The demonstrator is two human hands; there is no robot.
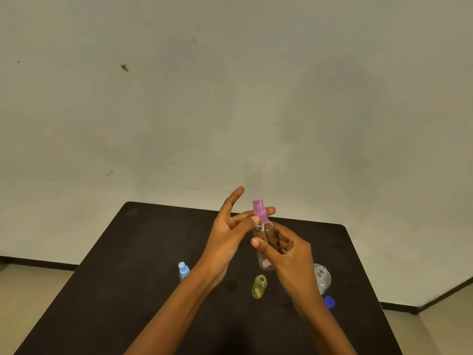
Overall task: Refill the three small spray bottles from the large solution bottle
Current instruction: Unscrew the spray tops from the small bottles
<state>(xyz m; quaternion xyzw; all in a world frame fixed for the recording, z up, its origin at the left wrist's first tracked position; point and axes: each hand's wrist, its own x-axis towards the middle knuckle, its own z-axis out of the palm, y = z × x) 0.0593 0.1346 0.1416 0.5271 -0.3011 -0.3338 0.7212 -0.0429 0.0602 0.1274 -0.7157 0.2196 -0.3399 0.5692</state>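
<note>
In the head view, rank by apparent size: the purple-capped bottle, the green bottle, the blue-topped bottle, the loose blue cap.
1. Purple-capped bottle, though held nearer the camera.
2. Green bottle.
3. Blue-topped bottle, partly hidden by the left forearm, so its rank against the green one is unsure.
4. Blue cap.

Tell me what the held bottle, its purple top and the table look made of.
Held bottle: looks like clear glossy plastic; fingers and the dip tube show through it.
Purple top: opaque, slightly translucent plastic, smooth moulded look.
Table: dark matte surface with rounded corners, hardly any reflection; could be laminate or painted board, can't tell which.
</note>
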